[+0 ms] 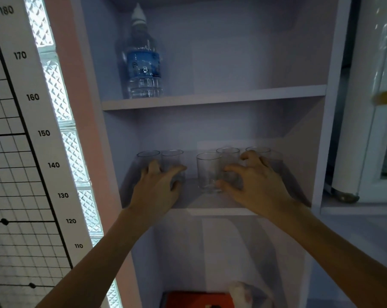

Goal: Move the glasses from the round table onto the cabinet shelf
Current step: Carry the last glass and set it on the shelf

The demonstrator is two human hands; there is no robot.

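Observation:
Several clear drinking glasses stand in a row on the middle cabinet shelf (210, 211). My left hand (159, 187) reaches into the shelf's left side, fingers and thumb wrapped around the second glass from the left (173, 157); another glass (148, 154) stands just beside it. My right hand (254, 185) curls around a glass (228, 155) right of centre, with its thumb low near the base of the front glass (208, 172). The rightmost glass (258, 150) is partly hidden behind my right fingers. The round table is out of view.
A plastic water bottle (143, 63) stands at the left of the upper shelf. On the lowest shelf are a red box (197, 300) and a white object (248, 292). A height chart (32, 130) and glass blocks flank the cabinet's left; a white cabinet stands to the right.

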